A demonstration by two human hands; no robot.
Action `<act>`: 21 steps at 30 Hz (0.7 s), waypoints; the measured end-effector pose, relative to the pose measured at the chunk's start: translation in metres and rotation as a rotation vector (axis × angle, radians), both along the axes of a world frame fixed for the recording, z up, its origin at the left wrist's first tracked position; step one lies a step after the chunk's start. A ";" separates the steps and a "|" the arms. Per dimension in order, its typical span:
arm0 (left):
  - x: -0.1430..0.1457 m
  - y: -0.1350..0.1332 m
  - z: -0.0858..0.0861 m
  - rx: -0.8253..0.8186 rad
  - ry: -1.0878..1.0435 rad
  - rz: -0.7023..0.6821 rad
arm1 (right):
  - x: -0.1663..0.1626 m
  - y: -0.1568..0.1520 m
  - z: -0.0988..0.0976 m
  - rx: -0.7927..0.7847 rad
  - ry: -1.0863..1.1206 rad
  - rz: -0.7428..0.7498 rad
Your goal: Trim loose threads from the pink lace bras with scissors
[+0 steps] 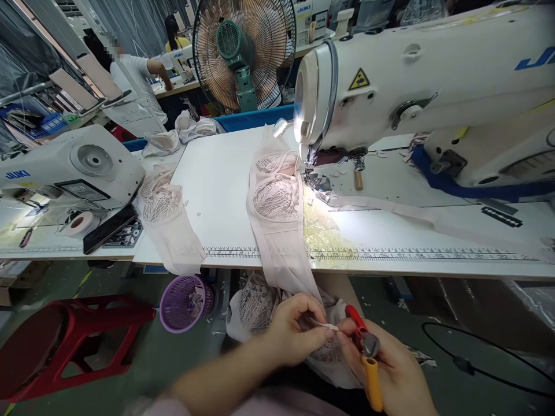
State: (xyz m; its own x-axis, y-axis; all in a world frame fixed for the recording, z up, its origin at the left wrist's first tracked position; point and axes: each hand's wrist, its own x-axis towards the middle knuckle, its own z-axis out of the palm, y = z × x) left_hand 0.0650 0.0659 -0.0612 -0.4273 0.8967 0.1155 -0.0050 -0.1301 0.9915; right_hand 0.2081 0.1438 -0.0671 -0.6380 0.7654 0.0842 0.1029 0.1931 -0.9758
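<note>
My left hand (297, 332) pinches a thin pale fabric strip (327, 326) between thumb and fingers. At the strip's other end, the fingertips of my right hand (390, 367) are closed on it too. Lying across the right palm is a pair of pliers (371, 345) with one red and one orange handle; its jaws are hidden. Behind my hands a pale pink lace bra (277, 199) hangs over the table edge, its upper part beside the needle of the sewing machine (390, 81). More lace bra pieces (255, 306) rest on my lap, partly covered by my hands.
Another bra (162, 205) lies left on the white table (217, 190), near a second sewing machine (87, 164) and a phone (108, 228). Below are a purple basket (180, 306) and a red stool (91, 335). A large fan (245, 55) and a co-worker (139, 75) are behind.
</note>
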 end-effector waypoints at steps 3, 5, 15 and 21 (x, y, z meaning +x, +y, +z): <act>0.000 -0.001 -0.003 -0.102 -0.074 -0.039 | 0.002 0.001 0.001 -0.047 0.003 0.020; 0.000 -0.001 -0.004 -0.148 -0.122 -0.069 | 0.003 0.002 0.003 -0.028 0.007 0.034; -0.004 0.002 0.004 -0.143 -0.190 -0.062 | 0.010 0.016 0.000 0.300 -0.055 0.068; -0.010 0.001 0.009 -0.177 -0.046 0.019 | 0.047 0.030 -0.020 0.540 -0.187 0.341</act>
